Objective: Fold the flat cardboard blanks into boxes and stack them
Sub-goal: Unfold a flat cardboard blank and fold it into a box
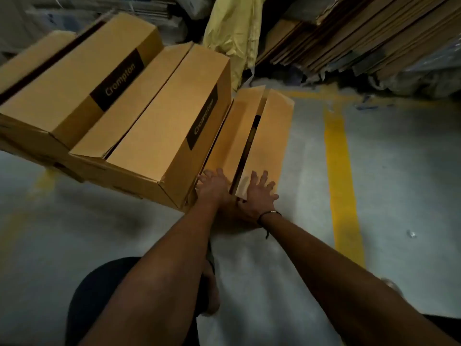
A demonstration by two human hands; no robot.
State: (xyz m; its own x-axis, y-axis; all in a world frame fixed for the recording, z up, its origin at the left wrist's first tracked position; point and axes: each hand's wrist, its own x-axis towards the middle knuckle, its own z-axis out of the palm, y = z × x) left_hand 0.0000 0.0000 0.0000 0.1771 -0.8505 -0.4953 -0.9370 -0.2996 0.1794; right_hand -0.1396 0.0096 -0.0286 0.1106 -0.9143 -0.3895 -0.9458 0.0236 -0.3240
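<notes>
A long brown cardboard box [272, 136] lies on the floor, its two top flaps almost closed with a dark gap between them. My left hand [214, 187] presses flat on the left flap at the near end. My right hand [259, 193] lies spread on the right flap beside it, thumb at the box's near edge. Left of this box stands a folded box [172, 126] with a dark "Crompton" label. Further left rises a taller stack topped by another labelled box [82, 78]. Both hands rest on cardboard with fingers apart, gripping nothing.
Flat cardboard blanks [361, 33] are piled at the back right. A yellow sheet [234, 33] hangs behind the boxes. A yellow floor line [341, 176] runs to the right of the box. My knee [99, 295] and bare foot [212, 290] are at the bottom.
</notes>
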